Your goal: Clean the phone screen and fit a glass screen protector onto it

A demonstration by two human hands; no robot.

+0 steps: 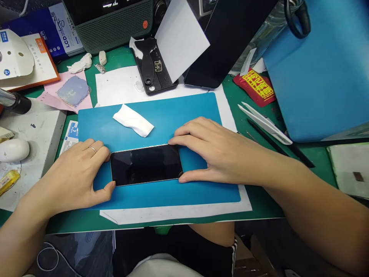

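Note:
A black smartphone (146, 164) lies screen up and sideways on a blue work mat (161, 127). My left hand (79, 173) grips its left end between thumb and fingers; a ring sits on one finger. At the phone's right end my right hand (213, 152) does the same, fingers on the far corner and thumb on the near corner. A folded white wipe (133, 120) rests on the mat just behind the phone.
White paper (175, 211) lies under the mat on a green table. Tweezers and thin tools (266, 123) lie to the right, beside a blue case (319, 73). A black phone part (152, 71), a dark panel (227, 38) and boxes stand at the back. A white block (31, 130) is left.

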